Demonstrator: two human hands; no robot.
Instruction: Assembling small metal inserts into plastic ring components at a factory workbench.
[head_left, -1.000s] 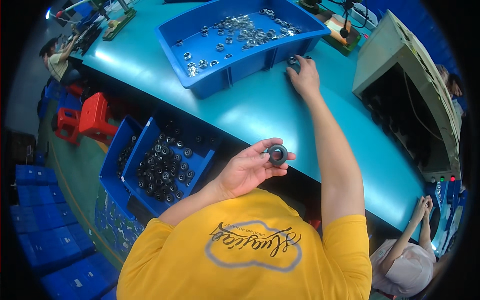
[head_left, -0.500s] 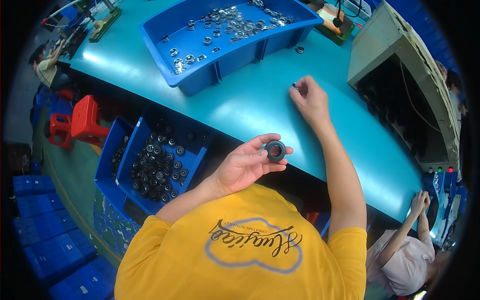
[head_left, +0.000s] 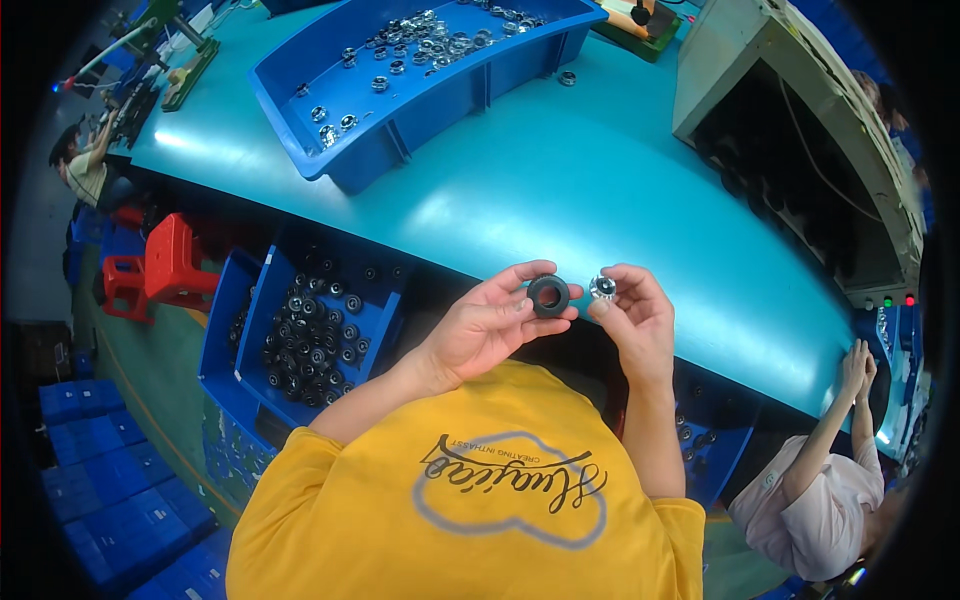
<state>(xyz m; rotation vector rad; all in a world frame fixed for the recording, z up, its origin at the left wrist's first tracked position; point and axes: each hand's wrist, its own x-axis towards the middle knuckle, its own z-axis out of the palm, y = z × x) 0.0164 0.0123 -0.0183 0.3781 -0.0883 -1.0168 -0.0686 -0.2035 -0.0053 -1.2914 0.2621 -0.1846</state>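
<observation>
A black ring-shaped wheel (head_left: 549,297) with an open centre is gripped between the thumb and fingers of my left hand (head_left: 492,318). Just to its right, my right hand (head_left: 640,318) pinches a small shiny metal hub (head_left: 603,287) by its edge. The hub and the ring sit close together, with a narrow gap between them, above the table's near edge. More shiny metal hubs (head_left: 430,45) lie scattered in a large blue tray (head_left: 350,160) on the far part of the table. One single hub (head_left: 567,78) rests on the tabletop to the right of that tray.
The teal table (head_left: 450,215) spans the middle. Below its edge at left, a blue bin (head_left: 375,300) holds many black wheels; another bin (head_left: 715,455) stands low at right. A beige machine housing (head_left: 730,75) stands at right. Red stools (head_left: 178,262) and a seated co-worker (head_left: 815,505) are nearby.
My right hand has come back from over the table toward my left hand, carrying the metal hub. My left hand has stayed nearly in place with the black ring. The view has shifted slightly.
</observation>
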